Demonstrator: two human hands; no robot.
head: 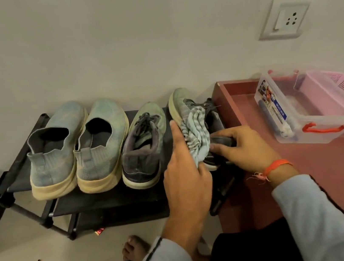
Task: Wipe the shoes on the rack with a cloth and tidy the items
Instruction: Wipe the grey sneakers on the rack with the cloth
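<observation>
My left hand (184, 173) grips the striped cloth (196, 135), pressing it on the laced shoe (181, 104) whose heel my right hand (243, 148) pinches. Left of my hands three more shoes (102, 145) sit on the black rack (19, 175); to the right, a clear box (287, 117) on the red surface (340, 172).

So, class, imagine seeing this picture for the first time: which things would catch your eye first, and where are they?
Probably the two hands at the right end of the black rack: the left hand presses a striped cloth against a grey-green laced shoe, while the right hand grips its heel. Next, the pale blue slip-on pair on the left, and the pink basket far right.
</observation>
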